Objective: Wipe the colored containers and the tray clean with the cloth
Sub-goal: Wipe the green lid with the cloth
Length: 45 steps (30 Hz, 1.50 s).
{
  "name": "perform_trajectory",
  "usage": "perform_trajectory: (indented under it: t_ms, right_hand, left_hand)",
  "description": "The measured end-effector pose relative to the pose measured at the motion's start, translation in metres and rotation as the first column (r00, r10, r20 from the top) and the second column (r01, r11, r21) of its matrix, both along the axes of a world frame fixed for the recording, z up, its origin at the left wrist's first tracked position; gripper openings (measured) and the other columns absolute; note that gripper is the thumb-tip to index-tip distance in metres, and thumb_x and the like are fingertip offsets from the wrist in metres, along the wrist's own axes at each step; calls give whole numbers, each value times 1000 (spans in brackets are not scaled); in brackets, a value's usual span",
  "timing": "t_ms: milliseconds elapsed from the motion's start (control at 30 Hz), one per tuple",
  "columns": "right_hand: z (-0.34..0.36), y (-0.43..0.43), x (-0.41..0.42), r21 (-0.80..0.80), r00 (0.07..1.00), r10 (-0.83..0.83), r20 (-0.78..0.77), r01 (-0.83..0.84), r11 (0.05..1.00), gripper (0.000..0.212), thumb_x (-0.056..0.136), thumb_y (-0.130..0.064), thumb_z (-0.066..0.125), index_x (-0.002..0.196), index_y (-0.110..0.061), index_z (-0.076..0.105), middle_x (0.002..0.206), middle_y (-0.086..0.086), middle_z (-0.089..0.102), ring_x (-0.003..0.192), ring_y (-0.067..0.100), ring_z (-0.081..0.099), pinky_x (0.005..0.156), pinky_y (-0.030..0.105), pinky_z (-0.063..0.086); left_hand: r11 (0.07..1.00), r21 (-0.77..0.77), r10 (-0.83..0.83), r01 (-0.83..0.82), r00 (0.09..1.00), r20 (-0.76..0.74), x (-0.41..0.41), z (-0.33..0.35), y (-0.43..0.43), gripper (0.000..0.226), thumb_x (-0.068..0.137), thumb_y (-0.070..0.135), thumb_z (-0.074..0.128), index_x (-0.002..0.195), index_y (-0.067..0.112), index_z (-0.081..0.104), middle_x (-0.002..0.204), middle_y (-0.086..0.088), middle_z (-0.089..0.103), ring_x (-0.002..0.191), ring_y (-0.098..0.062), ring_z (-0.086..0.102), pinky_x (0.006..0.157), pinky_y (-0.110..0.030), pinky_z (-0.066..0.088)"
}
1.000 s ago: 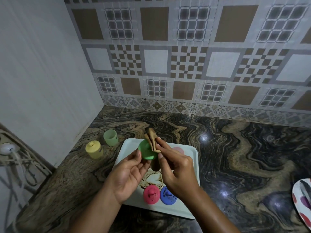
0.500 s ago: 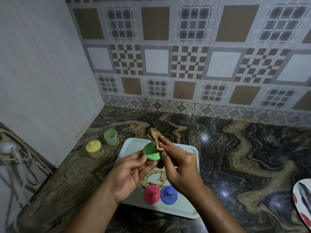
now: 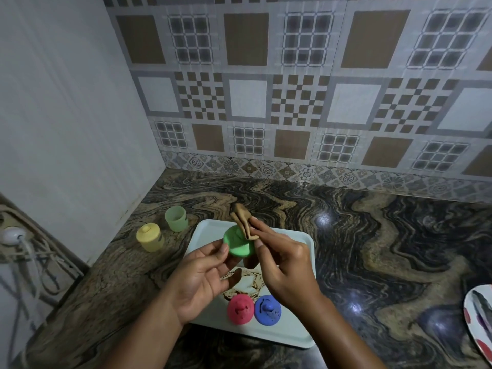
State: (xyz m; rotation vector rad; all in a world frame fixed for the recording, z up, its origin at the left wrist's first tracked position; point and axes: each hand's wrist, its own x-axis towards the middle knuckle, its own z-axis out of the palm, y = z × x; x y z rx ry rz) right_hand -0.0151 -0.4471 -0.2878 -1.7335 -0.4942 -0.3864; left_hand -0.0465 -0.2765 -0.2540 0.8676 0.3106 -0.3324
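A round green plastic lid [image 3: 239,245] is held above the far half of the tray. The left hand [image 3: 202,278] grasps it from the lower left, palm up, thumb and fingertips clasping its rim. The lid's face tilts towards the camera.

A folded tan cloth [image 3: 243,222] lies against the lid's upper right edge. The right hand [image 3: 285,265] pinches it between thumb and fingertips, and the cloth's free end sticks up past the lid towards the wall. Both hands meet at the lid, just above the tray and not touching it.

Below the hands lies one white rectangular plastic tray [image 3: 266,334] with rounded corners. A brown swirled mark in its middle is partly hidden by the hands.

Two round pieces sit side by side on the tray's near part, touching or nearly so: one pink piece with a knob [image 3: 240,309] on the left and one blue piece with a knob [image 3: 267,306] on the right. Whether these are lids alone or closed containers cannot be told from above.

Left of the tray, on the dark marbled stone counter [image 3: 386,249], stand two more containers: one yellow container with its lid on [image 3: 150,237], and one open pale green cup [image 3: 176,218] just behind it.

One white plate with red spots [image 3: 479,315] shows at the right edge. A patterned brown and grey tiled wall [image 3: 292,89] rises behind the counter.
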Motion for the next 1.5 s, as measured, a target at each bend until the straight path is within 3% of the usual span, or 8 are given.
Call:
perform_trajectory:
  t_ms: [167, 400, 633, 767, 900, 1100, 1267, 1500]
  right_hand:
    - [-1, 7, -3, 8, 1000, 6, -5, -6, 1000, 29, 93, -4, 58, 117, -3, 75, 129, 1, 67, 128, 4, 59, 88, 16, 54]
    - [-7, 0, -10, 8, 999, 27, -41, -27, 1000, 32, 96, -19, 54, 116, -10, 77, 133, -2, 67, 95, 3, 74, 62, 25, 55]
    - [1, 0, 0, 26, 1000, -1, -3, 1, 1000, 27, 94, -5, 58, 115, -4, 76, 129, 1, 67, 125, 11, 63, 85, 18, 57]
    - [0, 7, -9, 3, 998, 4, 65, -4, 1000, 29, 94, -6, 58, 116, -2, 75, 133, -5, 64, 113, 4, 67, 81, 6, 47]
    - [2, 2, -7, 19, 998, -9, 70, 7, 1000, 28, 95, -9, 57, 114, -4, 77, 129, -7, 66, 123, 6, 63, 91, 11, 49]
    - [-1, 0, 3, 46, 999, -40, -23, 41, 998, 31, 95, -21, 57, 116, -12, 77, 134, -1, 67, 99, 29, 72, 71, 41, 60]
    - [1, 6, -8, 17, 996, -18, 82, 17, 1000, 29, 94, -9, 58, 117, -2, 75, 132, -15, 62, 117, 8, 68, 78, 10, 52]
    - [-1, 1, -3, 11, 996, -65, 62, 64, 998, 28, 91, 2, 60, 114, -2, 76, 128, 0, 68, 122, 4, 64, 85, 16, 56]
  left_hand:
    - [994, -29, 108, -107, 994, 33, 2, -2, -7, 29, 90, 4, 52, 117, 5, 63, 105, -10, 74, 88, -13, 73, 67, -32, 59]
    - [1000, -24, 8, -8, 1000, -25, 0, -3, 3, 31, 94, 23, 54, 120, 9, 66, 117, -13, 71, 100, -22, 70, 82, -44, 50]
    - [999, -6, 45, -45, 999, 25, 1, -3, -5, 37, 85, 8, 57, 121, 3, 61, 111, -14, 72, 93, -18, 72, 72, -36, 57]
    - [990, -58, 132, -129, 989, 59, 4, 0, -10, 35, 87, 12, 54, 121, 6, 58, 113, -14, 72, 100, -19, 72, 72, -39, 61]
    - [995, -93, 47, -46, 999, 17, 1, 2, -5, 41, 92, 19, 52, 128, 3, 62, 127, -17, 66, 111, -25, 67, 91, -49, 50]
    - [999, -27, 41, -41, 999, 21, 2, 2, -7, 26, 89, 12, 55, 111, 4, 65, 108, -15, 73, 93, -21, 72, 80, -40, 53]
    - [989, -71, 135, -132, 990, 37, 5, -2, -12, 29, 98, 7, 45, 123, 0, 58, 112, -16, 72, 98, -21, 73, 75, -36, 61]
    - [998, 31, -57, 55, 997, 60, -1, -1, -7, 42, 91, 5, 52, 133, 6, 58, 131, -19, 64, 113, -26, 67, 103, -51, 44]
